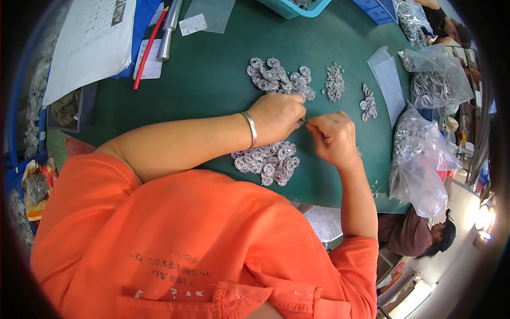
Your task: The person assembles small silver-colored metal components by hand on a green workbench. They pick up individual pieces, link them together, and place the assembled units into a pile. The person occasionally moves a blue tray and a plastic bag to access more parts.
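Small grey metallic piece [302,122] pinched by left hand [277,115] and right hand [336,137] over smooth green tabletop [207,69]. Rough grey openwork pile [268,78] beyond grip, second pile [268,161] nearer; bulging clear plastic bags [436,80] rightward.

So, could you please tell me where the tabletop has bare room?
A wide patch of tabletop lies between the metal rod and the upper pile; another separates that pile from the turquoise basket. It's crowded around the left hand, between the upper pile and lower pile, and along the right edge, where plastic bags sit.
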The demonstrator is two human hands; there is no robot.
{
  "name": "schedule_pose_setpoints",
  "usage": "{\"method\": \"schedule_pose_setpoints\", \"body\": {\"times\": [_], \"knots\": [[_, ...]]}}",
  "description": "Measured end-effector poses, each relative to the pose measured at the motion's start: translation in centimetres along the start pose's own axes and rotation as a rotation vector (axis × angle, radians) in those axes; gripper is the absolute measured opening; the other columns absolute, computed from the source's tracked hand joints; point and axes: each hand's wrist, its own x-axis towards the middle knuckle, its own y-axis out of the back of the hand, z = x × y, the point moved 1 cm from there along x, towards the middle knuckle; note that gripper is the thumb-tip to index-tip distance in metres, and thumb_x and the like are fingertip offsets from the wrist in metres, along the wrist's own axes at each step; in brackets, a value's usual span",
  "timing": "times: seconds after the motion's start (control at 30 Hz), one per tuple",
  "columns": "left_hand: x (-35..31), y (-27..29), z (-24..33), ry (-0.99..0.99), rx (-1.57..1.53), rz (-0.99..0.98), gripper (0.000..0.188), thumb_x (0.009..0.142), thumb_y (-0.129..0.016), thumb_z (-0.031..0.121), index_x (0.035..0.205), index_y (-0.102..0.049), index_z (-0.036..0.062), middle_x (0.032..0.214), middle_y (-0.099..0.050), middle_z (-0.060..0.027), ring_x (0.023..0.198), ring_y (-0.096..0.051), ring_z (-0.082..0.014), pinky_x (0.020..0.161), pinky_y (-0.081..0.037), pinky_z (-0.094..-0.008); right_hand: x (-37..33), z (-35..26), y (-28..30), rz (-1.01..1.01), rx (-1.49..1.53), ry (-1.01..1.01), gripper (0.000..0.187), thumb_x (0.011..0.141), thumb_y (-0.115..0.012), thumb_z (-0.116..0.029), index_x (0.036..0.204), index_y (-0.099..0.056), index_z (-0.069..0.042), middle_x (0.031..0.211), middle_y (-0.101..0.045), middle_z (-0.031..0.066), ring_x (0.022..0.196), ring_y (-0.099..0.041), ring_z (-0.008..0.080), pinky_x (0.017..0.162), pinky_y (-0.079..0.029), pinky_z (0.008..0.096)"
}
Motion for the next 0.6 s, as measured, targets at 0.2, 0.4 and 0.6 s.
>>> {"method": "schedule_pose_setpoints", "body": {"times": [0.2,0.4,0.6], "knots": [[-0.08,0.05,-0.02,0.019,0.007,-0.008,0.013,0.077,-0.072,0.009,0.089,-0.070,0.0043,0.088,-0.060,-0.0092,0.083,-0.064,-0.0302,0.073,-0.053,-0.0403,0.42,-0.09,0.82,-0.071,-0.006,0.015,0.010,0.069,-0.070,-0.002,0.072,-0.062,-0.007,0.064,-0.061,0.0061,0.060,-0.059,0.0275,0.057,-0.041,0.0379],[-0.03,-0.01,0.05,0.034,0.012,-0.020,0.012,0.078,-0.072,0.010,0.089,-0.070,0.0044,0.088,-0.060,-0.0091,0.083,-0.064,-0.0301,0.073,-0.053,-0.0405,0.99,-0.42,0.91,-0.127,-0.017,0.037,0.010,0.069,-0.070,-0.003,0.071,-0.061,-0.007,0.063,-0.060,0.0060,0.060,-0.059,0.0271,0.058,-0.041,0.0378],[-0.14,0.16,0.10,0.028,-0.006,-0.019,0.012,0.078,-0.072,0.009,0.088,-0.070,0.0042,0.087,-0.060,-0.0092,0.083,-0.064,-0.0302,0.073,-0.053,-0.0408,0.19,-0.02,0.65,-0.099,-0.011,-0.003,0.011,0.069,-0.070,-0.003,0.071,-0.061,-0.007,0.065,-0.061,0.0054,0.061,-0.060,0.0264,0.057,-0.040,0.0372]]}}
